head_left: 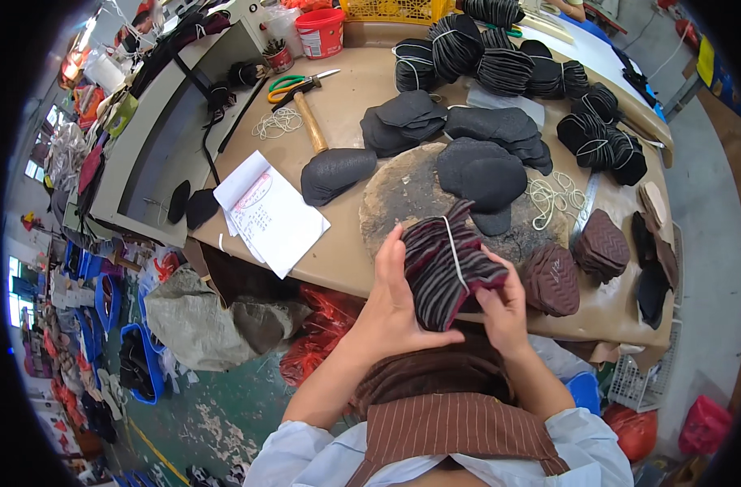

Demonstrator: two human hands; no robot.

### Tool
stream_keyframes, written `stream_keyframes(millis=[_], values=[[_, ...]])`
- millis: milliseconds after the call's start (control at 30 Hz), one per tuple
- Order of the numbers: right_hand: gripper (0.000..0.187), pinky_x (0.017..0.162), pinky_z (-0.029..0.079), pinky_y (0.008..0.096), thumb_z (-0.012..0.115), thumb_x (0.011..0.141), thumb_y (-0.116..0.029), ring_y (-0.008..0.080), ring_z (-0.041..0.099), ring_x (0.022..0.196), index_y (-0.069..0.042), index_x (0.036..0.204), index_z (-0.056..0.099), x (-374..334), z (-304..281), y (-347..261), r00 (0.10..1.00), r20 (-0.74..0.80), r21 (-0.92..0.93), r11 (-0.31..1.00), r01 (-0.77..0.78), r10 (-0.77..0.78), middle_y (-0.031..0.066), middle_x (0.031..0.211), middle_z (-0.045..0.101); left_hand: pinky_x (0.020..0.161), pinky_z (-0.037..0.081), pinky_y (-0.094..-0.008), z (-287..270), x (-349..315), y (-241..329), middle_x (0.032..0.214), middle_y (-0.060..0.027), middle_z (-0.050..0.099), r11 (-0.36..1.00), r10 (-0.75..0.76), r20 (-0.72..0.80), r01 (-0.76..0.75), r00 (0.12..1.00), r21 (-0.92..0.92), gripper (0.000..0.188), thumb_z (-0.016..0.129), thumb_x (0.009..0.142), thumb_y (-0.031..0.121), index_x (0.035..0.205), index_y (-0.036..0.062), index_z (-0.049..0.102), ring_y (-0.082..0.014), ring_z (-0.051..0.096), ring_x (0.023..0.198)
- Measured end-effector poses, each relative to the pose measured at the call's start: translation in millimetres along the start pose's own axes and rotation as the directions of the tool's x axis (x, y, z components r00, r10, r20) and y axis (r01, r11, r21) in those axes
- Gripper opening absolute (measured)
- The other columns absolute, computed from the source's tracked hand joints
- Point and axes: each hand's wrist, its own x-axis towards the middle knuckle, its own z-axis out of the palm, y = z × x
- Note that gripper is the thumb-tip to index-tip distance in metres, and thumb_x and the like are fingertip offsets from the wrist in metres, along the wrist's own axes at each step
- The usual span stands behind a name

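Observation:
Between my hands, over the table's near edge, is a bundle of dark striped fabric pieces [435, 284] with maroon edges, bound by a white band. My left hand [384, 304] cups its left side, fingers pointing up and thumb along the bottom. Gripping the right end, my right hand [506, 315] has its thumb and fingers closed on the layers. Just beyond the bundle, black oval pieces [488, 174] lie fanned on a round wooden block [395, 187]. Two maroon stacks [551, 280] [602, 246] of quilted pieces sit to the right of my right hand.
A hammer [311, 122], green-and-orange-handled scissors [293, 87] and handwritten paper [271, 215] lie at left. More loose black pieces [403, 122] and tied black bundles [500, 69] occupy the back. White cord [555, 199] lies right of the block; a red bucket [320, 34] stands far off.

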Motion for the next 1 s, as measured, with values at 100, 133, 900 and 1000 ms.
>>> stream_keyframes(millis=[100,133,900,1000], values=[[0.047,0.104,0.035,0.034,0.056,0.083,-0.013,0.02,0.047,0.121,0.004,0.126,0.045,9,-8,-23,0.994,0.099,0.068,0.996,-0.05,0.043,0.0166,0.135,0.045,0.103,0.031,-0.0539,6,0,0,0.132,-0.03,0.027,0.993,0.006,-0.026,-0.003,1.0,0.116,0.127,0.087,0.055,0.023,0.146,0.0045,0.002,-0.0493,0.031,0.124],[0.049,0.101,0.037,0.0335,0.061,0.082,-0.015,0.0194,0.05,0.117,0.004,0.125,0.046,12,-4,-29,0.999,0.054,-0.083,0.997,0.001,0.004,0.0161,0.131,0.049,0.103,0.032,-0.053,6,1,0,0.131,-0.0295,0.028,0.99,0.022,-0.022,-0.018,1.0,0.139,0.124,0.086,0.055,0.022,0.146,0.0042,0.004,-0.0486,0.032,0.123],[0.032,0.076,0.042,0.0402,0.073,0.074,-0.015,0.0298,0.053,0.09,-0.003,0.097,0.055,-2,48,-83,0.979,0.114,-0.964,0.221,0.15,-0.167,0.0112,0.094,0.05,0.092,0.041,-0.0443,13,34,48,0.114,-0.0228,0.045,0.895,-0.145,0.175,0.054,0.974,0.444,0.091,0.082,0.057,0.018,0.13,-0.0062,0.034,-0.0393,0.047,0.104],[0.031,0.076,0.041,0.0402,0.073,0.073,-0.014,0.0298,0.052,0.09,-0.004,0.097,0.056,-6,47,-87,0.975,0.064,-0.969,0.22,0.112,-0.213,0.0111,0.095,0.05,0.089,0.042,-0.0432,18,36,46,0.108,-0.0213,0.047,0.899,-0.153,0.151,0.074,0.977,0.431,0.088,0.082,0.057,0.019,0.128,-0.0057,0.036,-0.0382,0.048,0.1]])
